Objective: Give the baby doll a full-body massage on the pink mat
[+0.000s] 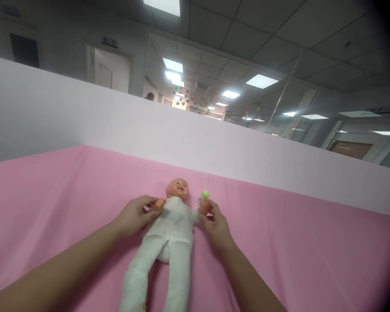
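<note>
A baby doll (173,221) with a hard head and a white cloth body lies face up on a pink sheet, its legs toward me. My left hand (138,214) has its fingers closed round the doll's hand at the left of its chest. On the other side, my right hand (216,223) pinches the doll's other hand, which is raised beside the shoulder. A small green object (205,194), perhaps a rattle or pacifier, shows just beyond the fingers of my right hand; its lower part is hidden or blurred.
The pink sheet (299,251) spreads under the doll, with folds on both sides. A low white wall (195,143) runs behind it and along the left. Beyond stand a glass partition, doorways and lit ceiling panels.
</note>
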Available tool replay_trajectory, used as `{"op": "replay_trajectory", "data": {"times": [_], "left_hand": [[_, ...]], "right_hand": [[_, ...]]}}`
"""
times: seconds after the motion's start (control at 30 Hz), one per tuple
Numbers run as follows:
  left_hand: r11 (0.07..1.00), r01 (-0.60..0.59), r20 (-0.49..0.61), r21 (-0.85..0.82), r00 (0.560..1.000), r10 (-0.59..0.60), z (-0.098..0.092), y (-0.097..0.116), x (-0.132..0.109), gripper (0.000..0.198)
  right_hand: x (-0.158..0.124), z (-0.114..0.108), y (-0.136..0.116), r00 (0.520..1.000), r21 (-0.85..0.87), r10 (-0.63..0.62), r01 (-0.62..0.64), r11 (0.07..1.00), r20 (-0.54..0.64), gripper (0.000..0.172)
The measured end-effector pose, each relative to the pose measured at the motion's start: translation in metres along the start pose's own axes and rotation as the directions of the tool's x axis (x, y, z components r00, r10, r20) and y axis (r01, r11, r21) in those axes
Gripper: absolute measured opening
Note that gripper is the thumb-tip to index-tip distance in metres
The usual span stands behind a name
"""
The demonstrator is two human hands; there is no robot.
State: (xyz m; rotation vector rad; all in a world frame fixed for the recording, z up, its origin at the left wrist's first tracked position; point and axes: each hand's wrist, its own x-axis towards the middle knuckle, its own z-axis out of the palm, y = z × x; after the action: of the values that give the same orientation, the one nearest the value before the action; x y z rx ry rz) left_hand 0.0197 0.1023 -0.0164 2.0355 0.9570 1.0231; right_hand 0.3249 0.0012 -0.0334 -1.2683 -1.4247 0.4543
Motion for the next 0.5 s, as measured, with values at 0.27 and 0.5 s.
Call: {"op": "replay_trajectory", "data": {"times": [0.27, 0.5], "left_hand": [[0.934, -0.197, 0.160, 0.298, 0.975, 0.155, 0.008, 0.001, -0.001, 0.042], [0.991, 0.110, -0.079, 0.071, 0.991, -0.105, -0.012, -0.008, 0.005, 0.040]], "right_hand": [[-0.015, 0.026, -0.017, 0.901, -0.296, -0.292, 0.388, 0.873, 0.321, 0.051], [0.004, -0.007, 0.013, 0.997, 0.083, 0.071, -0.068, 0.994, -0.042, 0.058]]}}
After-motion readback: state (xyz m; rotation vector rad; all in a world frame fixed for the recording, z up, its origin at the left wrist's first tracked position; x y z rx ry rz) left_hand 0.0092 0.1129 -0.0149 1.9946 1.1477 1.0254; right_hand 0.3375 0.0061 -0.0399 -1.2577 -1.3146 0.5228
